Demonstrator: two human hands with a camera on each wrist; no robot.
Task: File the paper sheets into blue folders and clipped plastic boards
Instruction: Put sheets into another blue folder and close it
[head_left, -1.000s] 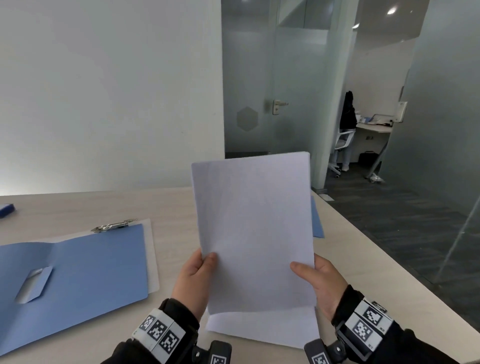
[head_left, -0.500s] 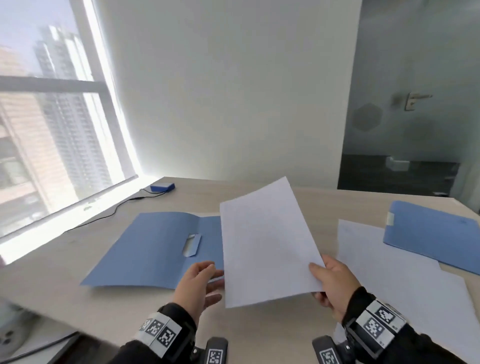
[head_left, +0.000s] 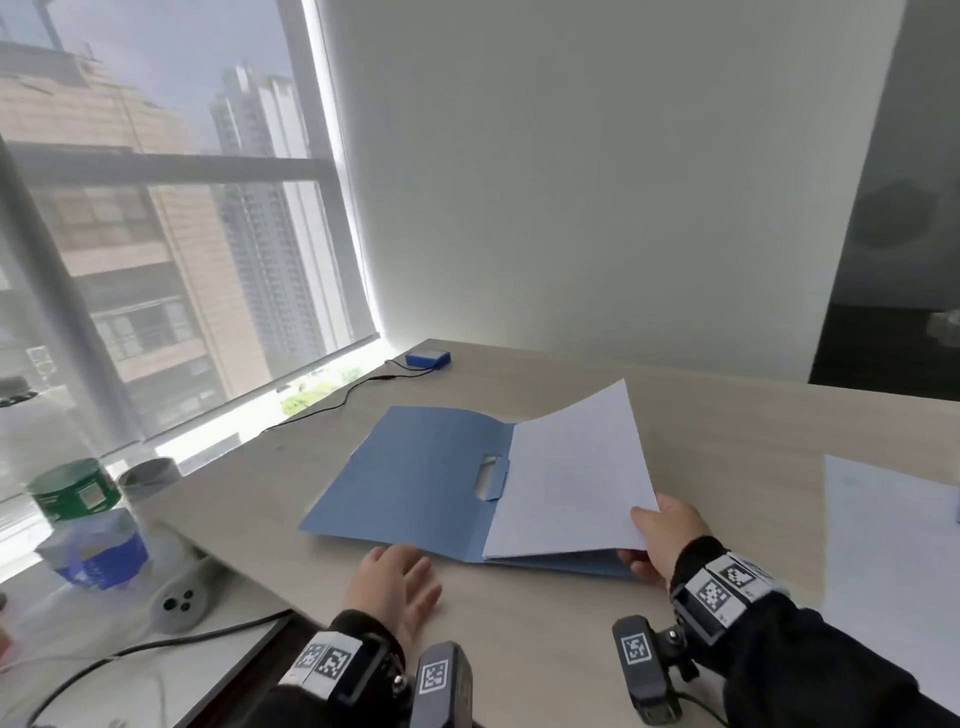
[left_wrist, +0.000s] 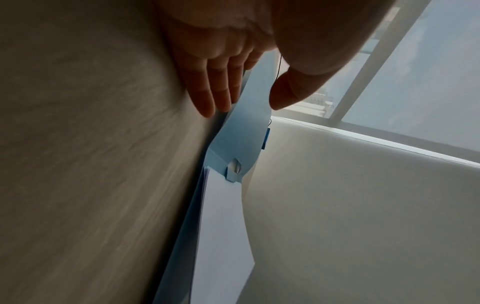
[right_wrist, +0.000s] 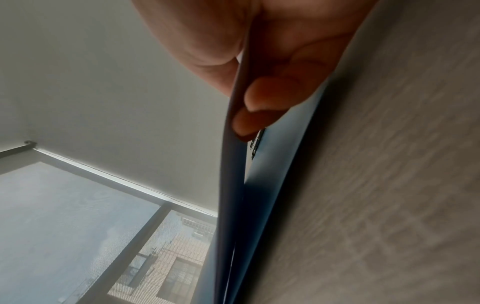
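On the desk (head_left: 519, 649), right hand (head_left: 662, 535) pinches the sheet (head_left: 571, 478) over the blue folder (head_left: 415, 467); left hand (head_left: 392, 587) lies flat.

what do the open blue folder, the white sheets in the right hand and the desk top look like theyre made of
Blue folder: thin matte card, probably; it has a die-cut tab and lies flat without glare.
White sheets: plain matte paper, bowing upward from the right hand pinching one corner.
Desk: pale wood-grain surface, likely laminate; real wood can't be excluded.

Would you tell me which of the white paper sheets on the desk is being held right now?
The sheet lying over the open blue folder: the right hand pinches its near corner. The other sheet, far right, lies untouched.
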